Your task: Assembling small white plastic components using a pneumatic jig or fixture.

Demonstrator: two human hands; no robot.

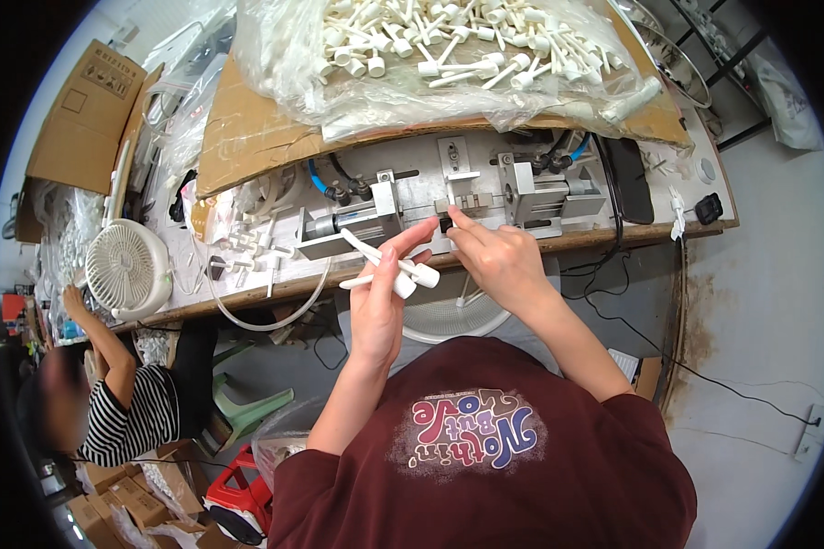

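My left hand (382,291) is closed around a few white plastic mallet-shaped parts (403,282), whose thin handles and round heads stick out between the fingers. Its forefinger reaches toward the small metal holder (460,203) in the middle of the bench fixture. From the other side, my right hand (502,261) has its fingertips at the front of that holder, drawn together beside a small dark piece. What they pinch, if anything, is hidden. Metal cylinder units flank the holder, one on the left (362,222) and one on the right (558,197).
Many white mallet-shaped parts (467,41) lie on clear plastic over cardboard (275,151) behind the fixture. A white basket (453,320) sits below the bench edge. At left stand a white fan (128,270) and loose white parts (247,242); a co-worker in stripes (142,412) sits beyond.
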